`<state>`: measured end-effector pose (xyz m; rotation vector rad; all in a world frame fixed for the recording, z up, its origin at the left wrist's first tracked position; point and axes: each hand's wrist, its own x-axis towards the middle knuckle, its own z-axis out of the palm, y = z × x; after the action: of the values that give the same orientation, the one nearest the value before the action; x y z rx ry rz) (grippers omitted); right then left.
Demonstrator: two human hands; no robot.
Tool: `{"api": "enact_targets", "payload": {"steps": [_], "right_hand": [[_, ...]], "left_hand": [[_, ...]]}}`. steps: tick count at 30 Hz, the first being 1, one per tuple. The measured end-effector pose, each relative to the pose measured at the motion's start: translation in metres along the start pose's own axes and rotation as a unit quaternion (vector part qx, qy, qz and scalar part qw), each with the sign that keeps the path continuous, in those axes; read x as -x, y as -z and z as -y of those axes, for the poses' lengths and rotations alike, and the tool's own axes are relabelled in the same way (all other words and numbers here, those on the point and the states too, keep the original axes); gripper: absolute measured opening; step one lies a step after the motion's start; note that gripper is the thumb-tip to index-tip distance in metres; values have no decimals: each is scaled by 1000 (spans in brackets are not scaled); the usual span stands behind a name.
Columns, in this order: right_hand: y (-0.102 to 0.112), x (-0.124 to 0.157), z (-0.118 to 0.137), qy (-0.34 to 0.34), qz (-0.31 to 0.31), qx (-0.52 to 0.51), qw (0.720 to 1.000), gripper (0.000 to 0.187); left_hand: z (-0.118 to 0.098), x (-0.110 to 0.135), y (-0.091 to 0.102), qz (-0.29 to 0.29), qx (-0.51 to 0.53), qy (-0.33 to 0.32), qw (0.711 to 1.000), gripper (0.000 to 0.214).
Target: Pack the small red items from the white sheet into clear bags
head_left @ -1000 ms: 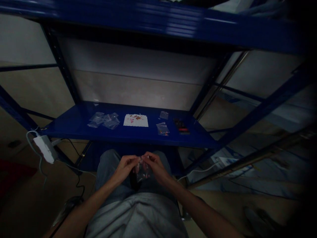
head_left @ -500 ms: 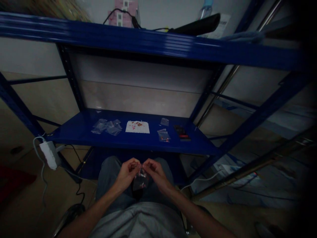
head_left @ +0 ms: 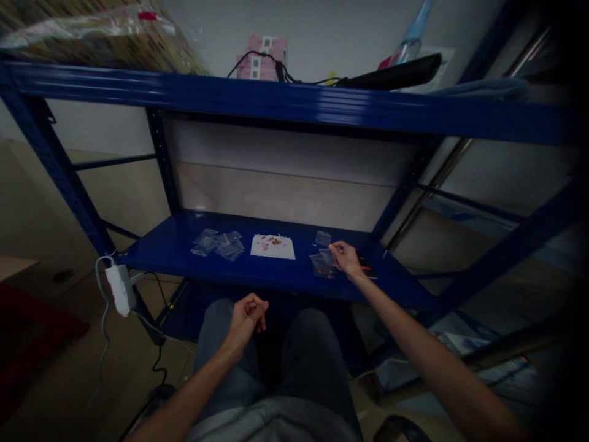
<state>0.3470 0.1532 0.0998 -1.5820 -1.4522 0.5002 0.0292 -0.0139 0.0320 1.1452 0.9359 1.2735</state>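
Over the right part of the blue shelf, my right hand (head_left: pixel 346 259) has thumb and fingers pinched at the top corner of a small transparent zip bag (head_left: pixel 324 255). That bag overlaps others in a little group, where reddish bits show at the bottom. My left hand (head_left: pixel 248 313) hovers above my left knee, fingers curled together, with nothing visible in them. Between the two sides lies a white sheet (head_left: pixel 288 250) carrying small pink and brownish pieces (head_left: pixel 275 241). Flat transparent zip bags (head_left: pixel 229 245) are spread left of the sheet.
Another small bag (head_left: pixel 323 237) lies behind the group. Dark strips with a red one (head_left: pixel 367 268) sit partly hidden behind my right hand. Above runs an upper blue shelf beam (head_left: pixel 276 98). A white power strip (head_left: pixel 120 290) hangs at the left post.
Both hands held a zip bag together over my lap. They have parted: my right hand has carried it forward and right to the bag group, while my left stays low, without it.
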Motion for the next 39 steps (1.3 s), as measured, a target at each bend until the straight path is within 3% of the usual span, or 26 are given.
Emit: {"api": "enact_targets", "payload": {"steps": [2, 6, 9, 14, 16, 17, 21, 23, 25, 28, 30, 35, 37, 39], "right_hand": [[-2, -19, -9, 7, 11, 172, 985, 34], [-21, -32, -7, 24, 35, 431, 901, 49], [-56, -25, 14, 102, 37, 463, 880, 51], [-145, -9, 67, 276, 112, 374, 878, 40], [-183, -13, 84, 302, 135, 332, 883, 33], [-201, -17, 92, 301, 144, 313, 889, 31], [-264, -39, 113, 223, 160, 223, 936, 30], [-287, -49, 119, 162, 163, 168, 959, 26], [-300, -55, 123, 122, 166, 133, 969, 14], [-300, -60, 125, 110, 148, 113, 976, 1], [-287, -62, 125, 109, 121, 95, 982, 5], [-222, -49, 123, 146, 34, 9, 989, 12], [-192, -26, 119, 170, -12, -63, 983, 12], [-164, 10, 111, 174, -27, -136, 975, 14]], "left_hand": [[2, -1, 0, 3, 1, 12, 1000, 31], [5, -4, -2, 12, -11, 23, 1000, 30], [11, -8, -6, 39, -35, 29, 998, 29], [21, -5, -10, 58, -195, -4, 979, 39], [23, 1, -8, 101, -316, -59, 941, 37], [23, 4, -7, 135, -385, -93, 908, 32], [26, 12, -1, 268, -579, -202, 743, 6], [30, 13, 0, 304, -603, -215, 706, 1], [32, 12, 1, 315, -611, -214, 694, 2], [32, 11, 2, 301, -624, -202, 692, 2], [28, 10, 3, 281, -631, -195, 696, 5], [16, 5, 6, 211, -627, -166, 731, 14], [13, 3, 6, 174, -609, -153, 758, 18], [11, 2, 6, 113, -567, -131, 805, 30]]}}
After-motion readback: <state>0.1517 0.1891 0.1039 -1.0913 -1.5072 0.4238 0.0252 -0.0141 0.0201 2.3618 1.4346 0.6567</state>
